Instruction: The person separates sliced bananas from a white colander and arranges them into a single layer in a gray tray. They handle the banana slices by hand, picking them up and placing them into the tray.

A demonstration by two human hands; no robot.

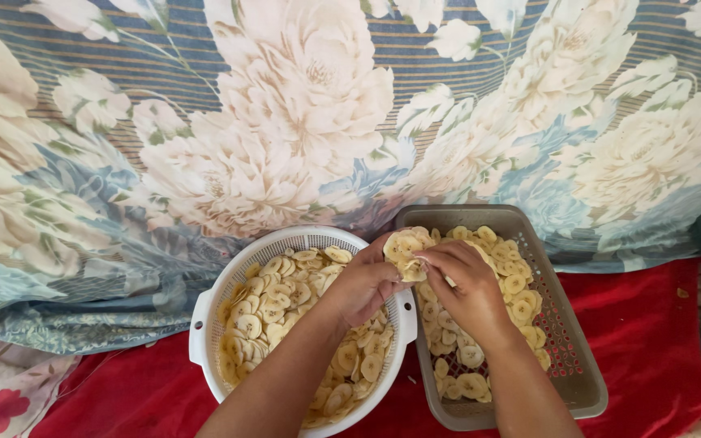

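Overhead, left hand (pixel 364 281) and right hand (pixel 466 285) pinch stuck-together banana slices (pixel 404 246) between white colander (pixel 204 312) and grey tray (pixel 565 341), fingers pressed close to peel one free.

The white colander (pixel 204 324) is cut off at the bottom edge, and part of its banana slices (pixel 265 312) is hidden under the left hand (pixel 364 284). The grey tray's (pixel 565 357) slices are partly covered by the right hand (pixel 468 288). Both forearms are cropped below.
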